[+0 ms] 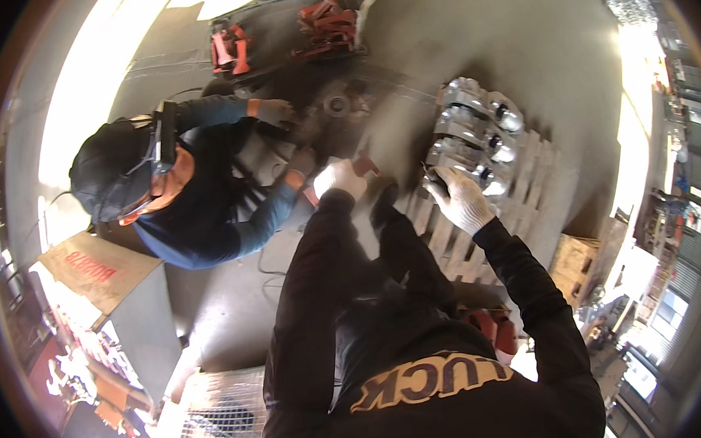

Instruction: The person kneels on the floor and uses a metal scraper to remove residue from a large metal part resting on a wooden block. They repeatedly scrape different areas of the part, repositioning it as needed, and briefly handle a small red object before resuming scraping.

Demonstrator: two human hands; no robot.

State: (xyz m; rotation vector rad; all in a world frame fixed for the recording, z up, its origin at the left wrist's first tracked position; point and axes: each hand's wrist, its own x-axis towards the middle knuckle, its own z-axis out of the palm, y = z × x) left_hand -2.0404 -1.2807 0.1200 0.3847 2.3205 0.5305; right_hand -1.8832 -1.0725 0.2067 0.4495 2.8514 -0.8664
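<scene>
In a white knit glove, my left hand [340, 180] is closed around a red metal part [367, 165], whose end sticks out to the right of the fist. My right hand [457, 197], gloved the same way, grips a small dark object [434, 180] between thumb and fingers; its kind is unclear. Just beyond the right hand, shiny silver metal castings [463, 118] stand in rows on a wooden pallet [523, 168]. A grey metal ring [337, 105] lies on the dark floor patch ahead of my left hand.
A co-worker in a black cap [113, 166] bends in close on the left, hands near my left hand. Red metal brackets [328, 24] fill part of a dark bin at the top. Lower left are a large box [100, 274] and a wire-mesh crate [220, 404]. A cable [270, 274] crosses the floor.
</scene>
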